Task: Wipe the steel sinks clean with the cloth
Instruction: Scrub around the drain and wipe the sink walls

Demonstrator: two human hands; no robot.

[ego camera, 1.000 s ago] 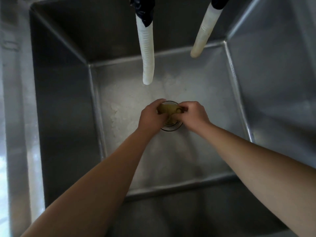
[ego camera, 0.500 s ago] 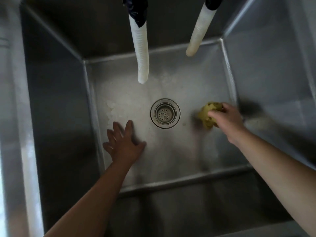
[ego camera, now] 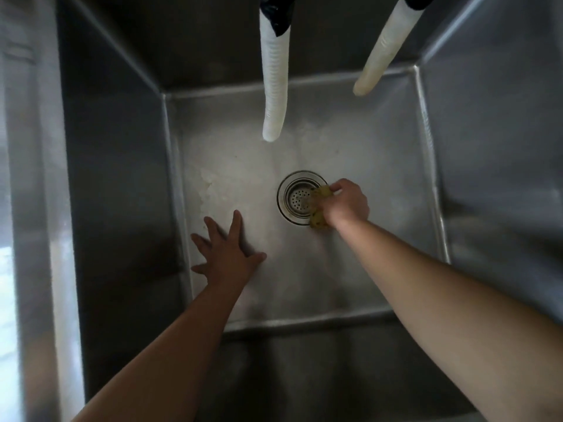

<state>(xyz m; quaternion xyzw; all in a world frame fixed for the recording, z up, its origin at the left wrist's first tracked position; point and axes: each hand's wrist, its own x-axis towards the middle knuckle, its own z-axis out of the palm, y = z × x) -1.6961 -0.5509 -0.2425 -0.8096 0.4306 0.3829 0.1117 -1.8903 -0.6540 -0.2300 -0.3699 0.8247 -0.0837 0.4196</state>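
Cloth is yellow, bunched up in the right hand, fingers curled tight round it, at the right edge of the drain. It looks pressed to the sink floor, though blur makes that unsure. Left hand is flat on the floor, fingers spread.

One head-worn camera looks steeply down into the deep steel sink, close above its floor.

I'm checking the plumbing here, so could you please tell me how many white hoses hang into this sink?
2: one white hose hangs at the centre, beyond the drain; the other slants down at the back right. More may be out of view above.
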